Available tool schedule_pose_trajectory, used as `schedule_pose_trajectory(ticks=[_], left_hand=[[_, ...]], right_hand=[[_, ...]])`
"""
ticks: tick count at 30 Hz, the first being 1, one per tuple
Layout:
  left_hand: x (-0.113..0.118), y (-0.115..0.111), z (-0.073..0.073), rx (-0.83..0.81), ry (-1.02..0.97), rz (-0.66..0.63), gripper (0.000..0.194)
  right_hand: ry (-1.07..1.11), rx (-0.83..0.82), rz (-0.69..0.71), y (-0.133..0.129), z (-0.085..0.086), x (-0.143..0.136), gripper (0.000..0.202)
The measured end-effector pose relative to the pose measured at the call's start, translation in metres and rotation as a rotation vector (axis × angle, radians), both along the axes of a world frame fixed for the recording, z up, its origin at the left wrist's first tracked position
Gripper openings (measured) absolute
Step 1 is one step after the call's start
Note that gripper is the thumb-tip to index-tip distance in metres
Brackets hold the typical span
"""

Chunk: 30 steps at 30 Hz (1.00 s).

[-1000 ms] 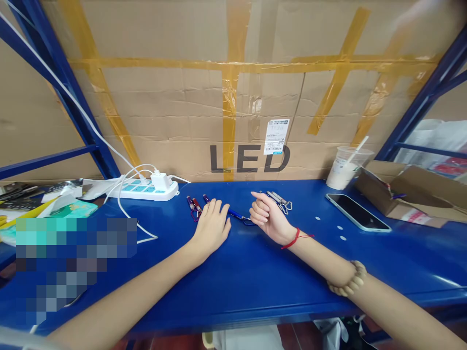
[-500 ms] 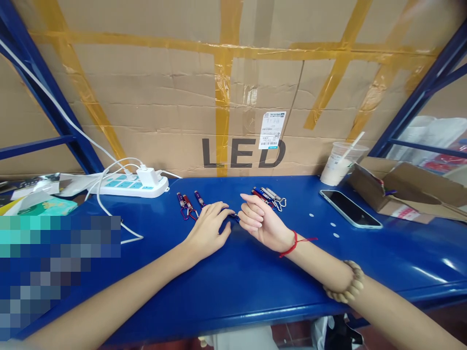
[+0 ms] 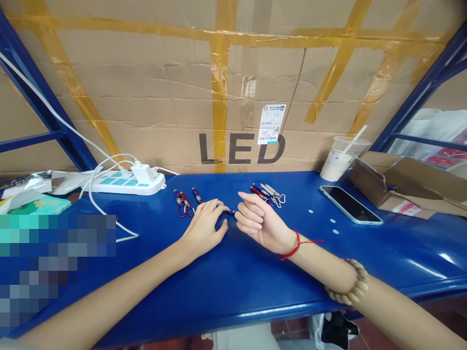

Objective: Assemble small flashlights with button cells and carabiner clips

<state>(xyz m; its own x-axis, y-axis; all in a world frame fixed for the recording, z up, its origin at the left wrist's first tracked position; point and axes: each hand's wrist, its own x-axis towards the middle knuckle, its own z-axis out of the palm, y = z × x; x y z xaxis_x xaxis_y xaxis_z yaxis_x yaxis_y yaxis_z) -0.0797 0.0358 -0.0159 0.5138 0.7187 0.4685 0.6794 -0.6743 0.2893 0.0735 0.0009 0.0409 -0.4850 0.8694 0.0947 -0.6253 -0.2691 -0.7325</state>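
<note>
My left hand (image 3: 206, 224) rests palm down on the blue table, fingers bent and thumb apart from them. Its index fingertip is on a small blue keychain flashlight (image 3: 230, 211), mostly hidden. That flashlight points toward my right hand (image 3: 260, 222), which is turned palm up with curled fingers; whatever lies inside the curl is hidden. Just beyond my left hand lie a purple flashlight (image 3: 177, 196), a red flashlight (image 3: 185, 199) and another purple one (image 3: 197, 195), partly covered. Behind my right hand is a group of red, blue and silver flashlights (image 3: 268, 189) with carabiner clips.
A white power strip (image 3: 146, 188) with cables and papers sits at the left. On the right are a phone (image 3: 350, 204), a drink cup with a straw (image 3: 333, 163) and an open cardboard box (image 3: 404, 182). A large LED carton (image 3: 160, 97) stands behind the table (image 3: 219, 291).
The view has shifted slightly, so the carton and table items sit a little higher. Both hands keep nearly the same pose, with the blue flashlight between them.
</note>
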Motion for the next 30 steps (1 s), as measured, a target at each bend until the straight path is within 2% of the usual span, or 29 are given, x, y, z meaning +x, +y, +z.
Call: schedule_pose_trajectory(ticks=[14,17,20,23,25,27,30], left_hand=[[0.000,-0.001,0.002,-0.031,-0.029,-0.028,0.023],[0.001,-0.002,0.003,-0.029,-0.043,-0.031,0.022],[0.000,-0.004,0.007,-0.005,-0.087,-0.013,0.030],[-0.002,-0.009,0.012,0.126,-0.175,-0.003,0.044],[-0.002,-0.015,0.017,0.263,-0.163,-0.106,0.047],[-0.002,-0.022,0.020,0.377,-0.080,-0.266,0.047],[0.000,-0.031,0.023,0.443,0.072,-0.452,0.050]], right_hand=[[-0.006,-0.085,0.032,0.002,-0.001,0.000,0.055],[-0.055,-0.113,0.028,0.004,-0.004,0.000,0.047],[-0.145,-0.098,-0.097,0.007,-0.009,0.000,0.036],[-0.174,-0.112,-0.244,0.011,-0.013,0.001,0.035],[-0.156,-0.164,-0.283,0.014,-0.015,0.002,0.032],[-0.157,-0.226,-0.306,0.016,-0.016,0.002,0.030],[-0.199,-0.305,-0.360,0.018,-0.017,0.001,0.028]])
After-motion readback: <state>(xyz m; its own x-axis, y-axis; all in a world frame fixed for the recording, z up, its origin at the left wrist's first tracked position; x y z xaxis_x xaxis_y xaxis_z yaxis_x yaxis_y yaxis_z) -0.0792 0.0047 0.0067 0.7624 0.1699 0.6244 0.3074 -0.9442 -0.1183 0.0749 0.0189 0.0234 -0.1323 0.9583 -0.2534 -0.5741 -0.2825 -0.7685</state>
